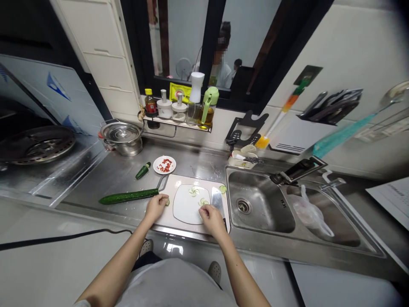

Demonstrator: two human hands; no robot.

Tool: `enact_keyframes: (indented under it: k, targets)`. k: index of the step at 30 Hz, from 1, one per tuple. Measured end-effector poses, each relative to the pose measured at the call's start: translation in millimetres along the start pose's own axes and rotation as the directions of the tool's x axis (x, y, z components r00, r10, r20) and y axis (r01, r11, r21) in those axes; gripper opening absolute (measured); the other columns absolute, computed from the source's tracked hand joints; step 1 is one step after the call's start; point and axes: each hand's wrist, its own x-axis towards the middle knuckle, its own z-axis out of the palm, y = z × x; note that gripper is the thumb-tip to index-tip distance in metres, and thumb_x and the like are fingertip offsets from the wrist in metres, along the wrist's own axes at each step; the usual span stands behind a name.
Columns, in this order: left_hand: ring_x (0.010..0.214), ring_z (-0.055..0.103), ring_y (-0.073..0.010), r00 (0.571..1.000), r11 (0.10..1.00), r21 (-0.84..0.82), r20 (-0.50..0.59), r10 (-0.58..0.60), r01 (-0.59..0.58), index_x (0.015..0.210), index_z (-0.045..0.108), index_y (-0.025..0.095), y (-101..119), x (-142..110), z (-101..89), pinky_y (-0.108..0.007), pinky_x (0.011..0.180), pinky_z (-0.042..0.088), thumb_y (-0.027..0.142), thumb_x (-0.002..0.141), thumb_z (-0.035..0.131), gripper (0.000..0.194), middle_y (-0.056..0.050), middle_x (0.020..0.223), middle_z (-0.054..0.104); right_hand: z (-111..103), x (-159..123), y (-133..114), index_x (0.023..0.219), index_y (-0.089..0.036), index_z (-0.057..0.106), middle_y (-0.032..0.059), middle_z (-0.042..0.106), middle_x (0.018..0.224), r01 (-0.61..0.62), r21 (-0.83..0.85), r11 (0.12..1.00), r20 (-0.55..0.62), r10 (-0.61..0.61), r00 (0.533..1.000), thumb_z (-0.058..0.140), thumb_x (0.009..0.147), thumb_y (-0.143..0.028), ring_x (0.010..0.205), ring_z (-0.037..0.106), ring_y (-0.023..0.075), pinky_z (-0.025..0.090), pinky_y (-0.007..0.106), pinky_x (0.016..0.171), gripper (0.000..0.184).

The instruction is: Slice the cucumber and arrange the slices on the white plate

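A long green cucumber [128, 196] lies on the steel counter with its cut end at the white cutting board [169, 215]. My left hand [156, 206] rests closed at that cut end, a cucumber slice under its fingertips. My right hand [211, 218] is curled at the edge of a white square plate [187, 207], fingers pinched by cucumber slices [202, 201] on it. More slices [193, 190] lie further back on the plate. A cleaver [217, 200] lies flat on the board, just right of my right hand.
A cut cucumber end [142, 170] and a small dish of chopped red chilli [164, 165] sit behind the board. A lidded steel pot [123, 137] stands at the back left. The sink [260, 204] lies to the right, a condiment shelf [179, 115] under the window.
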Motion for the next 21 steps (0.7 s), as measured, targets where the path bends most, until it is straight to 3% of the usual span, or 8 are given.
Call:
enact_keyframes:
  k: [2, 4, 10, 14, 21]
  targets:
    - [0.074, 0.063, -0.0166, 0.999, 0.991, -0.132, 0.006, 0.032, -0.031, 0.1, 0.069, 0.016, 2.6, 4.1, -2.1, -0.028, 0.073, 0.049, 0.031, 0.085, 0.044, 0.033, -0.004, 0.083, 0.072, -0.6, 7.3, -7.7, 0.082, -0.019, 0.064, 0.0046, 0.064, 0.081, 0.018, 0.015, 1.0, 0.009, -0.018, 1.0, 0.047, 0.09, -0.029, 0.079, 0.058, 0.0178, 0.04, 0.026, 0.072, 0.021]
    - [0.074, 0.063, -0.0167, 0.999, 0.99, -0.134, 0.011, 0.053, -0.051, 0.101, 0.069, 0.017, 5.5, 8.4, -5.6, -0.028, 0.073, 0.049, 0.031, 0.084, 0.045, 0.033, -0.003, 0.08, 0.071, -1.0, 16.0, -16.7, 0.083, -0.019, 0.065, 0.0044, 0.064, 0.082, 0.031, 0.024, 0.999, 0.017, -0.032, 0.999, 0.049, 0.09, -0.029, 0.08, 0.057, 0.0172, 0.04, 0.026, 0.071, 0.02]
    - [0.096, 0.063, -0.0227, 0.993, 0.976, 0.218, 0.114, -0.003, -0.022, 0.099, 0.07, 0.022, 3.4, 11.5, -11.9, -0.033, 0.084, 0.043, 0.021, 0.084, 0.048, 0.027, -0.007, 0.103, 0.072, 9.6, 40.4, -45.7, 0.09, -0.018, 0.068, 0.0049, 0.065, 0.089, 0.066, -0.021, 0.998, 0.105, -0.064, 0.992, 0.051, 0.09, -0.027, 0.083, 0.056, 0.0167, 0.039, 0.026, 0.075, 0.018]
    - [0.105, 0.06, -0.0253, 0.989, 0.93, 0.358, 0.144, 0.03, -0.08, 0.104, 0.068, 0.023, 0.2, 4.4, -13.2, -0.035, 0.089, 0.04, 0.017, 0.085, 0.047, 0.029, -0.009, 0.109, 0.07, 34.3, 56.1, -68.5, 0.103, -0.021, 0.069, 0.0072, 0.064, 0.096, 0.17, -0.18, 0.969, 0.246, -0.123, 0.961, 0.048, 0.092, -0.022, 0.095, 0.051, 0.0206, 0.035, 0.029, 0.08, 0.024]
    - [0.104, 0.059, -0.0242, 0.993, 0.932, 0.359, 0.114, 0.002, -0.043, 0.108, 0.063, 0.021, -2.3, -3.1, -12.9, -0.034, 0.088, 0.039, 0.015, 0.087, 0.047, 0.027, -0.009, 0.11, 0.069, 83.0, 78.1, -87.5, 0.11, -0.026, 0.071, 0.0116, 0.054, 0.118, 0.411, -0.341, 0.846, 0.43, -0.248, 0.868, 0.045, 0.091, -0.02, 0.113, 0.035, 0.0275, 0.022, 0.044, 0.096, 0.033]
